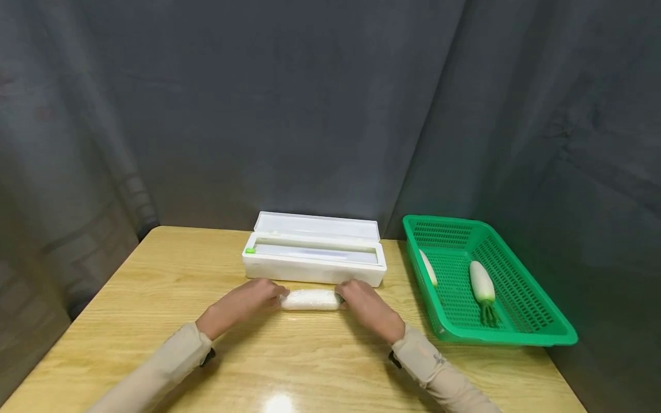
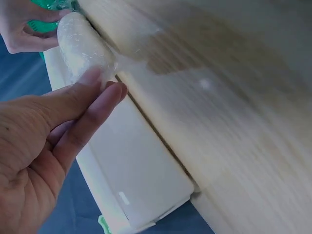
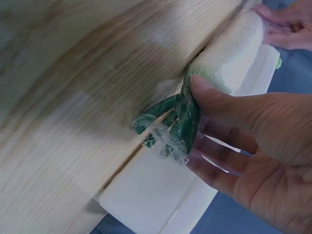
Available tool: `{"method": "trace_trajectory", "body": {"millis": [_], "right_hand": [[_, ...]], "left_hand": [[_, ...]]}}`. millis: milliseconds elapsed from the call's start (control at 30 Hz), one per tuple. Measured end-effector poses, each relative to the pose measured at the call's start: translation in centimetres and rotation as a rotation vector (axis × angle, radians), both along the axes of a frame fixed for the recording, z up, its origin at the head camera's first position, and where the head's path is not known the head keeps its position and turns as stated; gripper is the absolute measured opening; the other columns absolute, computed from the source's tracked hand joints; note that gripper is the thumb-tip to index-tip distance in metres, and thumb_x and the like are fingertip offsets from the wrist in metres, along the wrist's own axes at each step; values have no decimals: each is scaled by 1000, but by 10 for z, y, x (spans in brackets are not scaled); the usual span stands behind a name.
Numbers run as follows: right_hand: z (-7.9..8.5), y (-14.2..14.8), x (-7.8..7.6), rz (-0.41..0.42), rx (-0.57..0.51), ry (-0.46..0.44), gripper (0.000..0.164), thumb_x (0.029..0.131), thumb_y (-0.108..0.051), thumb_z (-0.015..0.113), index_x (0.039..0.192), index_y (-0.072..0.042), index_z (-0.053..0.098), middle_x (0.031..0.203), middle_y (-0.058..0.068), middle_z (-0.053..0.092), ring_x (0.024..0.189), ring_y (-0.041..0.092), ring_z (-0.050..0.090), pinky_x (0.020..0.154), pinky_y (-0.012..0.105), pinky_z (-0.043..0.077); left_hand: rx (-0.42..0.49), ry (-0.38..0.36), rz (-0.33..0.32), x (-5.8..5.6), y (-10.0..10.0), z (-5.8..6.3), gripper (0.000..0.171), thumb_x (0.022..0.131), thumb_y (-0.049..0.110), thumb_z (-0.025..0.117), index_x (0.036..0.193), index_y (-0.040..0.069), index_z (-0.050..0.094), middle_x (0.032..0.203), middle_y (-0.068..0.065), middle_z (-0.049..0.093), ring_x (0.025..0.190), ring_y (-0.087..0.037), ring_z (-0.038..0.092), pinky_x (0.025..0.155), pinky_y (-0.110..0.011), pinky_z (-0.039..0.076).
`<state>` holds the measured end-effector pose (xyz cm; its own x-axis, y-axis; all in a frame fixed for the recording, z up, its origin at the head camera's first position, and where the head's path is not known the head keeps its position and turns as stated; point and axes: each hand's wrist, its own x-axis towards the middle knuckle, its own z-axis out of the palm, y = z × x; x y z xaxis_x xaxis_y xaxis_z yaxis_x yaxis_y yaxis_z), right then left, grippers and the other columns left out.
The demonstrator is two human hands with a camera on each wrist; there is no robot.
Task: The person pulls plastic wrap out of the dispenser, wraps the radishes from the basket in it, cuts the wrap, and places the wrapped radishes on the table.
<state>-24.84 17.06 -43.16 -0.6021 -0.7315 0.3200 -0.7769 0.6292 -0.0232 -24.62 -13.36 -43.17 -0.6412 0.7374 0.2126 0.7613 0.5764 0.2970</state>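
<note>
A white radish (image 1: pixel 311 299) wrapped in clear plastic film lies crosswise between both hands, in front of a white box. My left hand (image 1: pixel 262 293) pinches the film at its plain end; in the left wrist view the thumb and fingertips meet on that film (image 2: pixel 108 73). At the leafy end, my right hand (image 1: pixel 365 307) grips the radish, thumb on top near the base of the green stems (image 3: pixel 170 122). Those stems are folded and bunched inside crinkled film. The wrapped white body (image 3: pixel 231 51) shows between the hands in the right wrist view.
The long white film box (image 1: pixel 315 269) stands behind the hands, lid raised, a green slider (image 1: pixel 250 250) at its left. To the right, a green basket (image 1: pixel 516 338) holds a leafy radish (image 1: pixel 482 282) and another partly hidden one (image 1: pixel 428 268). Dark curtains (image 1: pixel 289 115) hang behind the wooden table (image 1: pixel 181 264).
</note>
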Motion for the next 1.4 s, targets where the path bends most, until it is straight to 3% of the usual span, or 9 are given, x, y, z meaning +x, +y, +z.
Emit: {"method": "trace_trajectory", "body": {"millis": [233,367,467,567,767,900,967,1200,1400], "right_hand": [[1,-1,0,4,8,25,27,74,10,82,75,-7,60,69,2,63,66,14,60,59,24,45],[2,0,-2,6,11,28,27,76,10,81,75,-7,60,69,2,62,66,12,58,59,23,44],[3,0,-2,-3,20,9,27,77,9,82,76,-8,61,71,2,64,67,12,60,59,23,45],[2,0,-1,-18,40,7,25,78,7,84,78,-7,63,74,4,67,70,16,64,60,26,48],[2,0,4,-24,80,-11,23,81,-8,88,93,-3,69,87,7,70,80,22,67,68,31,54],[1,-1,9,-41,51,-47,43,84,-17,88,119,-1,69,106,10,69,96,25,67,79,36,58],[1,-3,9,-37,15,-51,48,86,-18,87,126,-2,67,113,11,69,101,25,67,83,38,58],[-2,-12,3,15,-3,-58,24,88,-15,84,104,-5,70,96,5,69,83,17,64,69,30,55],[2,-10,1,27,11,-55,20,89,-9,83,106,-5,72,95,5,70,82,17,66,69,29,56]], "left_hand": [[-3,32,12,-3,2,1,29,89,-15,65,72,9,62,66,10,41,64,-1,37,58,-17,34],[-20,110,46,-2,8,5,10,88,-4,79,92,5,75,83,3,68,75,-8,64,66,-23,53],[-38,153,73,4,22,7,45,82,16,89,122,4,74,116,-9,73,101,-24,73,83,-36,61],[-50,176,65,6,42,2,63,83,26,89,137,6,66,129,-12,68,111,-29,70,87,-43,60],[-54,275,76,3,65,-12,49,80,18,89,126,8,73,109,-7,73,91,-23,72,70,-35,58],[-70,298,95,-2,69,-12,45,77,15,89,120,10,77,95,-6,76,78,-20,71,62,-31,56],[-75,282,101,-3,69,-10,47,77,13,89,123,11,76,97,-6,77,79,-21,73,62,-32,56],[-19,276,112,0,67,-9,50,78,3,88,126,9,73,112,-7,77,92,-25,73,76,-38,58],[-37,313,131,0,73,-14,47,78,9,92,120,7,71,109,-7,75,92,-26,71,74,-40,58]]}}
